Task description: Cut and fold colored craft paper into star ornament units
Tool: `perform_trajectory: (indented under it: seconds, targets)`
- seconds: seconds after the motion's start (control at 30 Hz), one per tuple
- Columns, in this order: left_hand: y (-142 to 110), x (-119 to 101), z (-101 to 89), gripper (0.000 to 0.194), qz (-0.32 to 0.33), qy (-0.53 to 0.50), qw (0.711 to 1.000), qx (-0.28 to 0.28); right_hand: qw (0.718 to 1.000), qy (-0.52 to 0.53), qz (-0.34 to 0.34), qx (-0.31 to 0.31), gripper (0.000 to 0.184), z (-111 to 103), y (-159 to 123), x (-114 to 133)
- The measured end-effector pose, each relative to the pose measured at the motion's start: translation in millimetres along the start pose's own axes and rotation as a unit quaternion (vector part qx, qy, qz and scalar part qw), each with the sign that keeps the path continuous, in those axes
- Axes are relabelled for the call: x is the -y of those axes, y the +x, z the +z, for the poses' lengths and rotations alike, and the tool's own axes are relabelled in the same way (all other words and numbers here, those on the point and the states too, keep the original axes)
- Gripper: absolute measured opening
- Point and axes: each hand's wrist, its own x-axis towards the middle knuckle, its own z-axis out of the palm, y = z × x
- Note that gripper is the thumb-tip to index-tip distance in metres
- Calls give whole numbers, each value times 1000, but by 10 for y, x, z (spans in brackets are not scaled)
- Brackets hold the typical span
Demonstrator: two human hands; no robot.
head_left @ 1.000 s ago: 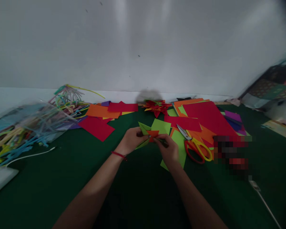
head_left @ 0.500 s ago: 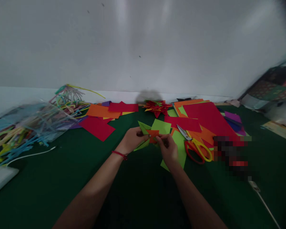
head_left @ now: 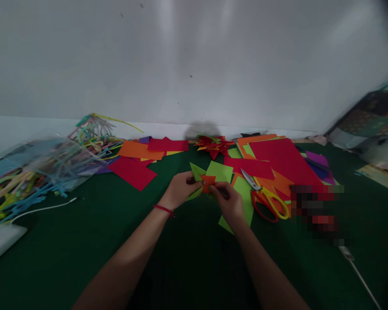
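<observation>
Between my two hands is a folded piece of green and orange paper, its pointed green part [head_left: 196, 171] rising by my left fingers and its orange part [head_left: 208, 182] in the middle. My left hand [head_left: 182, 188] pinches it from the left, thumb on the orange. From the other side my right hand [head_left: 229, 199] grips the orange edge between thumb and fingers. Scissors [head_left: 269, 200] with red and yellow handles lie to the right of my right hand. Flat green paper [head_left: 220, 170] shows just behind my hands.
A layered red, orange and green paper star [head_left: 214, 146] rests by the white wall. Red sheets [head_left: 278, 157] are stacked at right, with a red rectangle [head_left: 134, 173] at left. Pipe cleaners and a clear plastic bag [head_left: 67, 159] spread at far left, near a white device [head_left: 4, 241].
My hands stay on the folded paper, with slight shifts of the fingers and the green point. The whole view has moved a little; the other objects keep their places.
</observation>
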Motion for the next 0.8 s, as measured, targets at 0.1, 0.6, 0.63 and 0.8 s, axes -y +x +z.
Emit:
perform_trajectory:
  seconds: [0.1, 0.6, 0.63, 0.8]
  targets:
    - [-6, -8, 5, 31, 3, -5, 1000, -1, 1000, -5, -4, 7, 13, -24, 7, -5]
    - [3, -7, 3, 31, -8, -33, 999, 15, 1000, -14, -21, -9, 15, -2, 7, -28]
    - [3, -14, 4, 31, -8, -41, 999, 10, 1000, -11, -18, -7, 15, -2, 7, -25]
    - [-1, -45, 10, 27, 10, -69, 998, 5, 999, -37, -28, -8, 17, -11, -1, -1]
